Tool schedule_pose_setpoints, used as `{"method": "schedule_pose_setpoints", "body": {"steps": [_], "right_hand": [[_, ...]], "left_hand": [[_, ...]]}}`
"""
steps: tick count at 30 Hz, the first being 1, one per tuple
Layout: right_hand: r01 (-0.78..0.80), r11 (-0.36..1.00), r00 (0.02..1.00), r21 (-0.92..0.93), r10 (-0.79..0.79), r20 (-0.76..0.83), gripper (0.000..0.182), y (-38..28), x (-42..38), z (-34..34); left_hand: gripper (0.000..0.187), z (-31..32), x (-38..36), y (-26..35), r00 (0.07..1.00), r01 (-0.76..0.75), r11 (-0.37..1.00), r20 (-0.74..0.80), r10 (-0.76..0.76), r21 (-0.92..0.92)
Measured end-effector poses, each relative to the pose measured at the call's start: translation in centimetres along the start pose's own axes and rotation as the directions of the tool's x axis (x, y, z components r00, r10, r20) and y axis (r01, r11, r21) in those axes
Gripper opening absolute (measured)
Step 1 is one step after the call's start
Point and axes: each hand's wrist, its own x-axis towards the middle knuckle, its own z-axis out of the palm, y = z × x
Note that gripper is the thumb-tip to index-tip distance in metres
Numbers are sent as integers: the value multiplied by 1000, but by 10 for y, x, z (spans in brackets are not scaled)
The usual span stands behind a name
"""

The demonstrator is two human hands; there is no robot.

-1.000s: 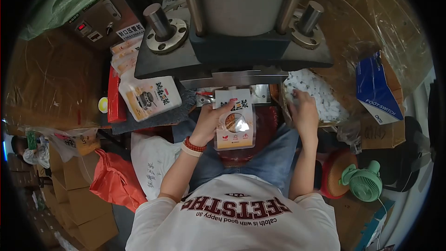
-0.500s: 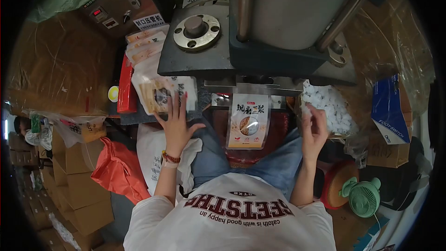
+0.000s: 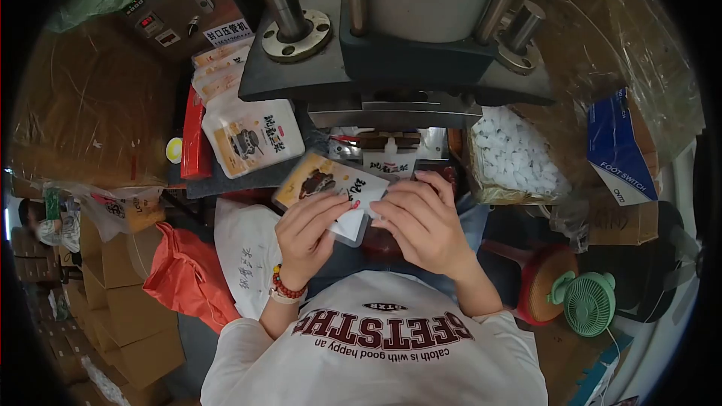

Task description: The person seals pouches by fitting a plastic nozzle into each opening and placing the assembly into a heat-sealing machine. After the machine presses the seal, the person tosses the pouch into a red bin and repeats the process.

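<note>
A printed pouch (image 3: pixel 320 177) is held in front of my lap, tilted, between both hands. My left hand (image 3: pixel 310 227), with a beaded bracelet at the wrist, grips its lower edge. My right hand (image 3: pixel 423 222) has its fingers closed at the pouch's right corner; anything small in them is hidden. Just beyond, another pouch (image 3: pixel 389 162) sits under the press (image 3: pixel 395 114), with a white spout at its top. A stack of printed pouches (image 3: pixel 252 137) lies on the dark surface to the left.
An open box of small white caps (image 3: pixel 519 154) stands to the right of the press. Farther right are a blue and white carton (image 3: pixel 617 154) and a green fan (image 3: pixel 590 304). A red box (image 3: pixel 195 135) stands left of the pouches, and an orange bag (image 3: pixel 186 274) hangs lower left.
My left hand has taken a pouch and moved toward the middle. My right hand has come from the box of caps to that pouch. The press parts and view have shifted.
</note>
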Motion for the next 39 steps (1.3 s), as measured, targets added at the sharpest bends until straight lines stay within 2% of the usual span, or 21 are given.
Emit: {"method": "schedule_pose_setpoints", "body": {"steps": [4, 7, 8, 10, 12, 14, 15, 18, 19, 20, 21, 23, 24, 27, 30, 32, 35, 36, 37, 38, 39], "right_hand": [[-106, 959, 994, 262, 111, -3, 22, 8, -5, -10], [-184, 977, 946, 110, 206, -250, 22, 14, -18, -24], [-188, 976, 945, 108, 210, -251, 22, 12, -17, -25], [-129, 980, 989, -151, 117, -88, 23, 7, -14, -26], [-111, 987, 994, -120, 107, -38, 23, 9, -15, -19], [-91, 989, 995, 113, 95, -30, 23, 10, -11, -20], [-93, 989, 995, 111, 97, -31, 23, 12, -11, -21], [-199, 940, 979, 276, 204, 14, 29, 21, -12, -18], [-315, 930, 946, 190, 323, -12, 33, 25, -12, -13], [-427, 898, 900, 107, 434, -47, 37, 29, -13, -8], [-483, 874, 872, 46, 485, -66, 40, 38, -20, -10], [-565, 824, 799, 40, 558, -224, 34, 48, -27, -24], [-587, 810, 777, 10, 566, -275, 32, 53, -29, -33], [-615, 633, 788, -470, 497, -362, 28, 81, -35, -41], [-705, 531, 690, -471, 668, -280, 27, 114, -48, -25], [-687, 564, 706, -459, 666, -239, 25, 118, -51, -27], [-692, 600, 706, -403, 679, -201, 21, 111, -55, -30], [-703, 608, 698, -368, 688, -197, 19, 110, -56, -33], [-699, 613, 702, -368, 685, -194, 19, 112, -60, -35], [-698, 622, 702, -355, 693, -166, 18, 115, -64, -37], [-699, 628, 698, -342, 703, -136, 17, 117, -67, -37]], "left_hand": [[32, 14, 8, 8, 995, 88, 955, 68, -72, -284], [32, 21, 7, 3, 996, 94, 975, 29, -90, -204], [32, 22, 7, 3, 994, 107, 982, -16, -111, -158], [31, 22, 11, 4, 997, 72, 987, 8, -72, -143], [31, 19, 14, 7, 999, 34, 991, 32, -30, -128], [32, 16, 16, 10, 996, 0, 978, 85, 18, -209], [32, 18, 15, 10, 996, -2, 978, 86, 20, -211], [23, 37, 8, 4, 988, 133, 910, 127, -89, -393], [15, 49, 3, -3, 896, 418, 826, 323, -306, -377], [12, 60, -2, -9, 718, 668, 679, 501, -483, -303], [12, 70, -2, -11, 720, 667, 680, 500, -482, -305], [23, 89, -1, -16, 600, 747, 183, 529, -600, -639], [22, 94, 0, -28, 563, 752, 98, 558, -610, -652], [20, 90, 34, -25, 553, 682, -14, 528, -644, -731], [18, 98, 35, -40, 572, 679, 3, 526, -629, -734], [19, 99, 37, -41, 562, 680, -37, 553, -616, -732], [21, 92, 43, -40, 536, 729, -16, 586, -608, -684], [36, 79, 43, -50, 515, 829, 131, 652, -557, -543], [36, 68, 40, -59, 517, 827, 131, 647, -560, -547], [48, 57, 37, -67, 718, 691, 627, 244, -651, -360], [61, 46, 32, -74, 881, 466, 882, -134, -454, 68]]}}
